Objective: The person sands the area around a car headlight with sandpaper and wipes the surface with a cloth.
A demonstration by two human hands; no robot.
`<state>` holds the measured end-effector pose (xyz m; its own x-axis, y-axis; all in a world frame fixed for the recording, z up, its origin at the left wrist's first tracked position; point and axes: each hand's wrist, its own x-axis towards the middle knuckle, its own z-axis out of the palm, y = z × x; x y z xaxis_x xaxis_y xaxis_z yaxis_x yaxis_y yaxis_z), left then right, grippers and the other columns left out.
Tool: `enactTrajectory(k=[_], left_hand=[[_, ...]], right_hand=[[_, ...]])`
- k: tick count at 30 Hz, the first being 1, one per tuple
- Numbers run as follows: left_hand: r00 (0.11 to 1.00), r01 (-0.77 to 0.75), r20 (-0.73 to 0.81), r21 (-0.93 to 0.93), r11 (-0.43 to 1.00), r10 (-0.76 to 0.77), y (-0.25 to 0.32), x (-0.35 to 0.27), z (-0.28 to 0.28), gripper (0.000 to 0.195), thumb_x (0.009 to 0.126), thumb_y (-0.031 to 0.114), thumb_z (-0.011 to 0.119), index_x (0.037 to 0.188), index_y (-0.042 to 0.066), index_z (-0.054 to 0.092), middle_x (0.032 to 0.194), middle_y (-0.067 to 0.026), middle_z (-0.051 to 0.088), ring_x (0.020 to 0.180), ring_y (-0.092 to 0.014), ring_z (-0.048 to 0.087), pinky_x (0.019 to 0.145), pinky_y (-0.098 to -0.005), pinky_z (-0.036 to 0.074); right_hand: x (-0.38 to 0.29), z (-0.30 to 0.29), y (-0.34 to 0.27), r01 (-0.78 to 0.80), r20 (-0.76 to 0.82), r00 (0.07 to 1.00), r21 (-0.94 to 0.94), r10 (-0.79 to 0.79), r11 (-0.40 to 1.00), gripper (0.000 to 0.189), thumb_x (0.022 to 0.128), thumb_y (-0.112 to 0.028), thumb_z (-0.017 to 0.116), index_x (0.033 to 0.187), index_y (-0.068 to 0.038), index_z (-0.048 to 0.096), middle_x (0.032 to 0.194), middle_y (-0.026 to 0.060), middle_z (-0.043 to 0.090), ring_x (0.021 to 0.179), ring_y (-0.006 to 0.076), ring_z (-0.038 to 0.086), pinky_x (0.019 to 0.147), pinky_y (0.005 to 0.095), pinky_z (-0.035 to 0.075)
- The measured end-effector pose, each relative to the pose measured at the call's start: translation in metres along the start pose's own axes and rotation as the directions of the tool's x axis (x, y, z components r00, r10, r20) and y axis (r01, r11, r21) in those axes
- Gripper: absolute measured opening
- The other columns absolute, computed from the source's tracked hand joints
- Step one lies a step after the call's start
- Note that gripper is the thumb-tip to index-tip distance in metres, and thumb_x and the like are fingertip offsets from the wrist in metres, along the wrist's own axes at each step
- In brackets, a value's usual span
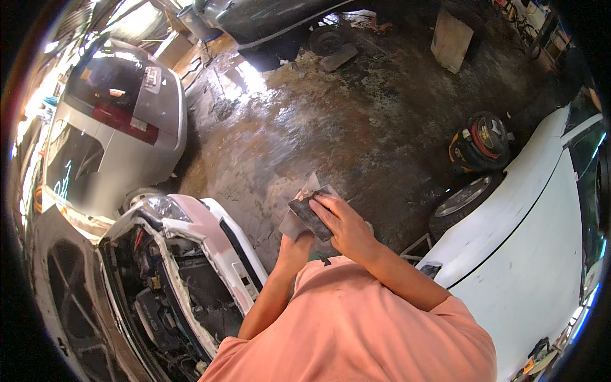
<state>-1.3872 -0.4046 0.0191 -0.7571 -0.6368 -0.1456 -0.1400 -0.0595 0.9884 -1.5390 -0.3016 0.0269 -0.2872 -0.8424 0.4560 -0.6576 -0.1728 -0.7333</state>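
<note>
Both hands meet in front of my body, above the dirty floor. A dark rectangular block or folded sheet (pixel 310 215), perhaps sanding material, lies between them, with a grey sheet (pixel 292 226) sticking out at its left and upper edges. My right hand (pixel 346 224) presses its fingers on the dark top face. Beneath the sheet is my left hand (pixel 298 248), its fingers mostly hidden by the material; some fingertips show at the upper edge. The sheets are tilted, and their exact kind cannot be told.
A white car with its engine bay (pixel 162 296) exposed stands at left, behind it a silver car (pixel 138 143). At right are a pale car body (pixel 525 229), its wheel (pixel 463 196) and a black drum-shaped vacuum (pixel 482 142). A board (pixel 451 40) stands farther back on the stained floor (pixel 310 129).
</note>
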Motion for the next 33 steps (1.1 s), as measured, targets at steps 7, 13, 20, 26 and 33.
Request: enactTrajectory(k=[7,13,20,26,33], left_hand=[[0.999,0.042,0.034,-0.125,0.991,-0.038,-0.002,0.073,0.01,0.053,0.085,-0.006,0.05,0.137,-0.002,0.05,0.125,-0.0063,0.058,0.116,-0.018,0.053,0.1,-0.0298,0.041],[0.992,0.11,-0.012,-0.351,0.93,-0.122,-0.016,0.133,-0.014,0.045,0.084,-0.005,0.057,0.129,0.0,0.059,0.125,-0.0096,0.063,0.115,-0.022,0.059,0.1,-0.0341,0.044],[0.863,0.395,-0.198,-0.31,0.865,-0.465,-0.028,0.241,-0.072,0.027,0.098,0.024,0.061,0.114,0.002,0.064,0.105,-0.0045,0.065,0.098,-0.017,0.057,0.088,-0.0328,0.046],[0.99,0.114,-0.095,0.097,0.989,-0.105,-0.035,0.325,-0.119,0.027,0.104,0.022,0.055,0.108,-0.003,0.062,0.089,-0.0034,0.063,0.08,-0.013,0.049,0.073,-0.0311,0.045],[0.926,0.285,-0.149,-0.329,0.901,-0.347,-0.025,0.389,-0.156,0.033,0.103,0.019,0.056,0.128,-0.002,0.058,0.106,-0.0101,0.066,0.098,-0.019,0.064,0.074,-0.0359,0.063]], right_hand=[[0.049,-0.032,0.072,-0.147,-0.003,0.989,-0.056,0.147,0.987,0.071,0.073,0.014,0.052,0.141,-0.004,0.05,0.136,0.0164,0.051,0.129,0.0376,0.049,0.111,0.0438,0.042],[0.1,-0.048,0.134,-0.257,-0.002,0.966,-0.169,0.26,0.952,0.054,0.086,0.002,0.055,0.139,0.002,0.048,0.132,0.022,0.052,0.123,0.0414,0.052,0.107,0.0448,0.043],[0.207,-0.051,0.26,-0.688,-0.055,0.726,-0.082,0.686,0.721,0.056,0.099,-0.037,0.057,0.133,0.005,0.049,0.115,0.0334,0.064,0.112,0.0494,0.061,0.092,0.0521,0.048],[0.326,-0.003,0.359,-0.776,-0.094,0.63,-0.035,0.771,0.629,0.062,0.089,-0.033,0.072,0.132,0.007,0.052,0.121,0.0255,0.066,0.113,0.0372,0.064,0.095,0.041,0.049],[0.405,0.11,0.412,-0.84,0.064,0.542,0.029,0.838,0.541,0.059,0.095,-0.04,0.066,0.127,0.009,0.057,0.12,0.0186,0.066,0.107,0.0241,0.063,0.094,0.0366,0.048]])
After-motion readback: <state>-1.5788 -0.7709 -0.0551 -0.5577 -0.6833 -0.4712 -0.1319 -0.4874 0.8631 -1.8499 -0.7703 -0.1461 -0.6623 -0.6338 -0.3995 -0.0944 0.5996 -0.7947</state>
